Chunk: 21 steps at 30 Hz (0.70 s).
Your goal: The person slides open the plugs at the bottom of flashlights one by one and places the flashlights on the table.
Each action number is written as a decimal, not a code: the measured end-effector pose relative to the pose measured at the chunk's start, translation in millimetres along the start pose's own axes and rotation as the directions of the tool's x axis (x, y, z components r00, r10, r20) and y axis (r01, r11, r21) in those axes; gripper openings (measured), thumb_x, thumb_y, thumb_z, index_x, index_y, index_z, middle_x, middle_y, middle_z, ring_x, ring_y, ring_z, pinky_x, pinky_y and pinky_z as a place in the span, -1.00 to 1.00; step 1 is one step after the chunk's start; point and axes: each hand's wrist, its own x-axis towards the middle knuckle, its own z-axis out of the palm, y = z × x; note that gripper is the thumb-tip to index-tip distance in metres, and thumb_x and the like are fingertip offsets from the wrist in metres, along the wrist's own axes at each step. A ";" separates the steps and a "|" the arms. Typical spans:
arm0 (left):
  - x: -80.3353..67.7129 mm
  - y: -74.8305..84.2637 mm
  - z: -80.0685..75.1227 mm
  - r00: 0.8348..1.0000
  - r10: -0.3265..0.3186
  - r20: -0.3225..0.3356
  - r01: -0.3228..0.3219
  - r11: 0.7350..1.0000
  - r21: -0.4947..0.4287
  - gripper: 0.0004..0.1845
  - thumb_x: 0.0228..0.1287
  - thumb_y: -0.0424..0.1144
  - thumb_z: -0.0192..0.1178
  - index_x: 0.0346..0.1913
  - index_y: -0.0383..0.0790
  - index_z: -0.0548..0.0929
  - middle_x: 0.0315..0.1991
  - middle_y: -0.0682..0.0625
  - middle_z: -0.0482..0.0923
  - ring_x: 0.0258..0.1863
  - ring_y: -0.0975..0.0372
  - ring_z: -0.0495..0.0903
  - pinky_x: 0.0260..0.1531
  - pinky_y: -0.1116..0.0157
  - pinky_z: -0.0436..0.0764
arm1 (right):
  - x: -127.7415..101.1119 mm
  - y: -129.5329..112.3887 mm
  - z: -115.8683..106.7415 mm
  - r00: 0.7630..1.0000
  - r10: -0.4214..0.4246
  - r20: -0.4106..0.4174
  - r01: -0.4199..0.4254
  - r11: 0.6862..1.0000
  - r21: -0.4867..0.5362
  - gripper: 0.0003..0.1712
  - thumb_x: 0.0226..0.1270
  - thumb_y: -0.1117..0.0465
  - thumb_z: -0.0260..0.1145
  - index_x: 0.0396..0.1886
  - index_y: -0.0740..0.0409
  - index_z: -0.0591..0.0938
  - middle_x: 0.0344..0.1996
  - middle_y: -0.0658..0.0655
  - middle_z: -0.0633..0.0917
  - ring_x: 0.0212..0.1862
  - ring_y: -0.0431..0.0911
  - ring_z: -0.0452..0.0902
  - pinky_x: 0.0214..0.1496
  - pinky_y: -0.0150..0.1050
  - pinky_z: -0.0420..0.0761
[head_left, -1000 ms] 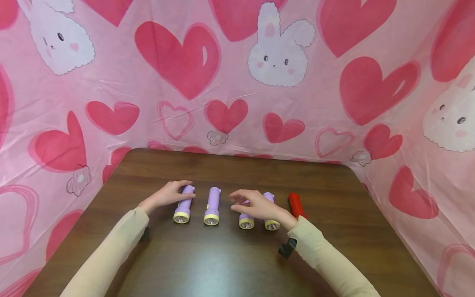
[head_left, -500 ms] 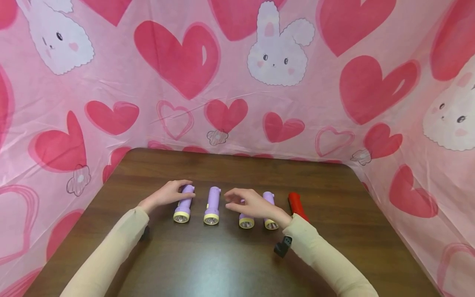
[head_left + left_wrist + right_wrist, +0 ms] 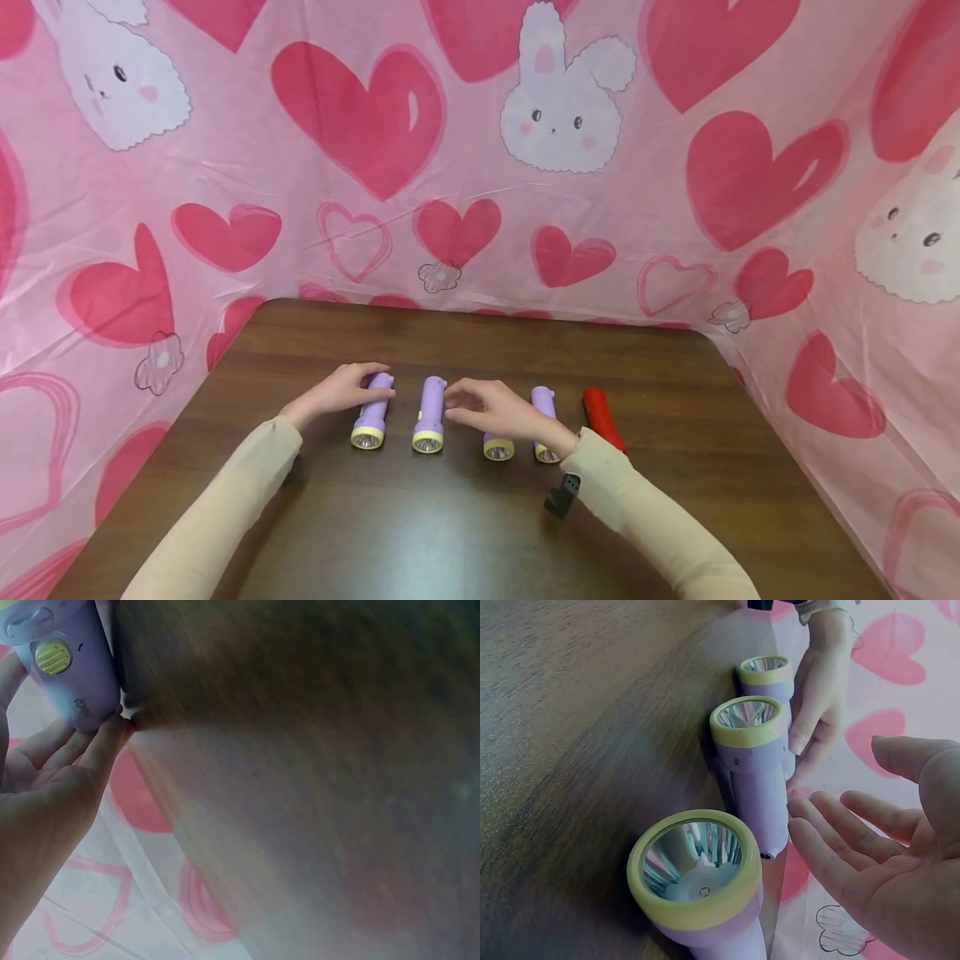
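Two purple flashlights with pale yellow rims stand out on the left of the row. My left hand (image 3: 341, 392) holds the tail half of the leftmost flashlight (image 3: 372, 414), thumb and fingers on either side; its yellow switch (image 3: 53, 656) shows in the left wrist view. Just right of the second flashlight (image 3: 431, 417) is my right hand (image 3: 495, 408), fingers loosely bent and parted, with nothing in the palm. In the right wrist view the fingertips reach beside that flashlight's tail (image 3: 761, 817). Beneath the right hand, a third purple flashlight (image 3: 498, 448) is mostly hidden.
A fourth purple flashlight (image 3: 543, 403) lies partly behind the right wrist. Farther right is a red flashlight-shaped object (image 3: 600, 417), its near end hidden by the sleeve. All lie on a brown wooden table (image 3: 420, 533) backed by a pink curtain (image 3: 465, 183) with hearts and rabbits.
My right hand has moved left, from over the third flashlight to the side of the second, uncovering more of the fourth and the red object. The left hand has stayed in place.
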 end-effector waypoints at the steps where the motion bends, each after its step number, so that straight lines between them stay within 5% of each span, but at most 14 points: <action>1: 0.0 0.2 0.0 1.000 0.000 0.001 0.000 1.000 -0.001 -0.36 0.25 0.01 0.33 0.22 -0.42 0.55 0.08 -0.31 0.65 -0.07 0.05 0.63 0.06 -0.02 0.60 | 0.6 -0.7 -0.1 1.000 0.007 0.003 -0.007 1.000 0.000 -0.57 0.40 0.10 0.30 0.17 0.20 0.57 -0.02 0.08 0.74 0.03 -0.11 0.66 0.07 -0.33 0.64; 21: 2.0 -2.5 1.0 1.000 0.008 -0.004 -0.008 1.000 -0.027 -0.36 0.25 -0.01 0.33 0.23 -0.43 0.54 0.08 -0.32 0.65 -0.05 0.04 0.63 0.06 -0.02 0.61 | 12.4 -9.9 9.8 1.000 -0.016 0.009 0.016 0.999 0.033 -0.63 0.41 0.14 0.29 0.11 0.24 0.59 -0.02 0.14 0.74 0.04 -0.06 0.67 0.11 -0.33 0.64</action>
